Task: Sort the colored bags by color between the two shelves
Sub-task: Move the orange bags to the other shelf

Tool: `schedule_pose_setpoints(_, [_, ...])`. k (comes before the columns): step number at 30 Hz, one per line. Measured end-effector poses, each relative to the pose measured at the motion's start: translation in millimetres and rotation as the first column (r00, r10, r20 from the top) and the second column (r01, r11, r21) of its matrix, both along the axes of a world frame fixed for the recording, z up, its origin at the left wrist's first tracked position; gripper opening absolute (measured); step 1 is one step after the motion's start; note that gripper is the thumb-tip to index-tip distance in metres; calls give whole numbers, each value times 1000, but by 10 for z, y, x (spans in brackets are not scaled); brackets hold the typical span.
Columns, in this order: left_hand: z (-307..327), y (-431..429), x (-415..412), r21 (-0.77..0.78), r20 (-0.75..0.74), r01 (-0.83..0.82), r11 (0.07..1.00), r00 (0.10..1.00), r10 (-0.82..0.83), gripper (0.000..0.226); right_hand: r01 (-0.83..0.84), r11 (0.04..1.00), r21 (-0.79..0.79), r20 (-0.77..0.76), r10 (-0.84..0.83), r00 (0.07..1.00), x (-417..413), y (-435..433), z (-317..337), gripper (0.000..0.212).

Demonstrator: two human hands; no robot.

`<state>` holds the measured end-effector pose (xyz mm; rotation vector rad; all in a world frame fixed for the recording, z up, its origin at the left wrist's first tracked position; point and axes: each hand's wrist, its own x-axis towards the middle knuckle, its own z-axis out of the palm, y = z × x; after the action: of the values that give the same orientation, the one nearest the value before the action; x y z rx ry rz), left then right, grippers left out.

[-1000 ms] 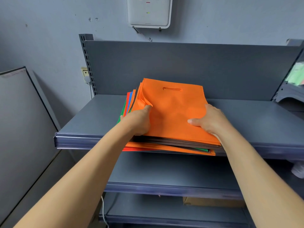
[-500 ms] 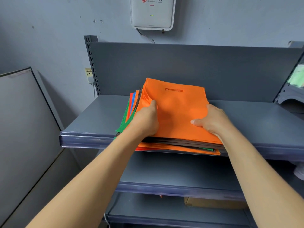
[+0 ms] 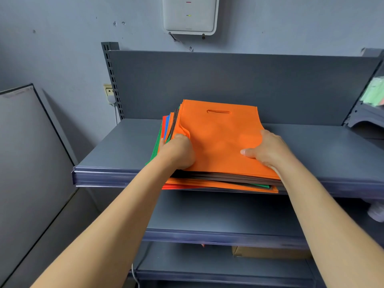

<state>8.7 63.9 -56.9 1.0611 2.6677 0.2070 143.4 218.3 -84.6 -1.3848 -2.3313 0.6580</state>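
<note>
The sorting has only just begun. A pile of bags (image 3: pixel 220 181) lies flat on the top shelf (image 3: pixel 324 148), near its front edge, and some bags poke out a little over the edge. You can see green, red, blue, brown and orange edges all mixed up in it, so no colours are sorted yet. An orange bag (image 3: pixel 218 138) lies on the very top, with its handle slot (image 3: pixel 218 111) at the far end. The left hand (image 3: pixel 178 152) is curled round the left edge of the orange bag, and the cloth is bunched up a bit just by its fingers. The right hand (image 3: pixel 268 150) holds the right side, with the thumb on top and the fingers going down over the edge. It is hard to tell if the hands hold just one orange bag or a few at once. So the step now looks like taking the orange off the top of the pile. Next, both hands should lift it up evenly so it does not drag the brown bags under it. Then it needs a place of its own, maybe the shelf below (image 3: pixel 218 213), which has room.
</note>
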Motion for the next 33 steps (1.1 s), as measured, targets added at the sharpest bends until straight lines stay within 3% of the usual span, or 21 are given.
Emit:
schedule_pose_setpoints(4, [-48, 34, -52, 24, 23, 30, 999, 999, -30, 53, 7, 1000, 19, 48, -8, 999, -20, -46, 50, 80])
schedule_pose_setpoints(13, [-73, 88, 6, 273, 119, -40, 961, 993, 8, 57, 16, 1000, 4, 29, -16, 999, -7, -145, 52, 80])
schedule_pose_setpoints(19, [-69, 156, 67, 188, 160, -43, 981, 987, 13, 57, 15, 1000, -7, 12, -15, 1000, 22, -154, 37, 80])
schedule_pose_setpoints(25, [-70, 113, -30, 254, 157, -67, 965, 987, 28, 63, 16, 1000, 3, 35, -16, 999, 1, -149, 52, 81])
schedule_pose_setpoints(33, [39, 85, -147, 246, 204, -87, 965, 978, 36, 45, -14, 1000, 4, 28, 14, 1000, -21, -127, 38, 86])
